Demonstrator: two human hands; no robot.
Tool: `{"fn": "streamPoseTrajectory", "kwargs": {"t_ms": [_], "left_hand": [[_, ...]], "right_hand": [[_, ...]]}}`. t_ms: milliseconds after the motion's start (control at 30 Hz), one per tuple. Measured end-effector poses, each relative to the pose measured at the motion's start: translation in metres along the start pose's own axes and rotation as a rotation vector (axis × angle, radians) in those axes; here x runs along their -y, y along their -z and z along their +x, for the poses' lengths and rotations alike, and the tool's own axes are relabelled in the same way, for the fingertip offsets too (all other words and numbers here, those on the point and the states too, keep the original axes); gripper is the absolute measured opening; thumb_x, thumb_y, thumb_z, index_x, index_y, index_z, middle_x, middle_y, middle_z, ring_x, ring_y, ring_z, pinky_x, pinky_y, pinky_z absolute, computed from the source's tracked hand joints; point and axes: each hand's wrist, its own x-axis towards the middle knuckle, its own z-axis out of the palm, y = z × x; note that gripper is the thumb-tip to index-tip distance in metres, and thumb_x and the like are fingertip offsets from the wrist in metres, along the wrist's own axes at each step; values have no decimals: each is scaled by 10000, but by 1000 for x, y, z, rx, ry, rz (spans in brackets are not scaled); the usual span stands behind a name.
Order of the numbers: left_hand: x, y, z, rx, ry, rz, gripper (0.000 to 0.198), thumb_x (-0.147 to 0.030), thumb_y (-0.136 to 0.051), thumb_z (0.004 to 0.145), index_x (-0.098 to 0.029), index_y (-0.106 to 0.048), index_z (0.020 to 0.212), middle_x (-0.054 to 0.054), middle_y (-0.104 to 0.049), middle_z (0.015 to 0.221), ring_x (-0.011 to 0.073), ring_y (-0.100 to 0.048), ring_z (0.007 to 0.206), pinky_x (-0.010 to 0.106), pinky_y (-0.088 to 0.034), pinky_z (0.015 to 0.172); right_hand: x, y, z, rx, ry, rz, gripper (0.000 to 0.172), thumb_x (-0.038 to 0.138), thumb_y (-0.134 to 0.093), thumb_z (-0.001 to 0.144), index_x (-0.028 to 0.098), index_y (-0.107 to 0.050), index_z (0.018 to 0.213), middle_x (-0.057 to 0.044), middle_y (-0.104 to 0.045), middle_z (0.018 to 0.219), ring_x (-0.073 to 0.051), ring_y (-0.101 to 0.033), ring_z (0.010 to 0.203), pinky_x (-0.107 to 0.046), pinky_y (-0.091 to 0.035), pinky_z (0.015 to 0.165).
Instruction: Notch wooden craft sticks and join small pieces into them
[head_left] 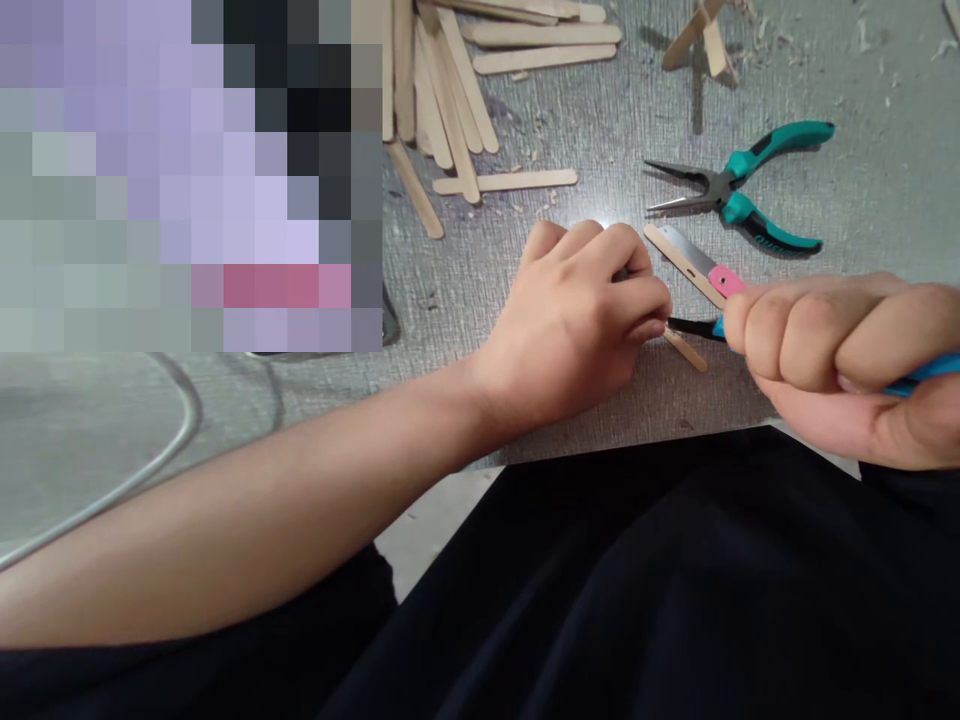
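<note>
My left hand (589, 295) is closed, knuckles up, low over the table near its front edge. A narrow wooden stick (688, 352) sticks out from under its fingertips, which pinch it; the rest is hidden. In my closed right hand (847, 360) are blue-handled pliers (697, 328), their dark jaws touching or very close to the stick by my left fingertips. Just beyond the jaws lies a pink-handled knife (724, 280) with a flat blade, beside another wooden stick (679, 262). My right fist partly covers the knife's handle end.
Teal-handled needle-nose pliers (720, 188) lie spread at the right. A pile of craft sticks (450, 90) fills the upper middle, with a crossing stick (525, 182) in front. A small stick assembly (701, 40) stands at the back. A white cable (184, 400) curves at left; wood shavings are scattered around.
</note>
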Motion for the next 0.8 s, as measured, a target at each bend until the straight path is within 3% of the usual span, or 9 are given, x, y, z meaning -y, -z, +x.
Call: {"fn": "streamPoseTrajectory", "kwargs": {"t_ms": [400, 700, 800], "left_hand": [[-1, -1, 1, -24, -8, 14, 177, -205, -599, 983, -233, -684, 831, 58, -658, 959, 242, -548, 913, 453, -385, 795], [-2, -1, 3, -37, -1, -20, 205, -162, -592, 961, -221, -669, 780, 55, -688, 957, 250, -557, 909, 469, -376, 793], [-3, -2, 3, -57, -5, -11, 227, -150, -584, 957, -214, -671, 757, 53, -690, 936, 247, -562, 898, 458, -368, 777]], "right_hand": [[-2, -4, 3, -5, 33, -11, 566, 476, -580, 1083, 233, -360, 621, 79, -291, 515, -104, -293, 463, -345, -302, 543], [-6, 16, -17, 124, 93, -86, 493, 503, -500, 1113, 255, -442, 691, 63, -359, 585, -124, -353, 506, -366, -410, 596], [-3, 17, -15, 95, 88, -108, 520, 523, -509, 1106, 254, -409, 673, 60, -343, 575, -129, -355, 505, -371, -410, 596]]}}
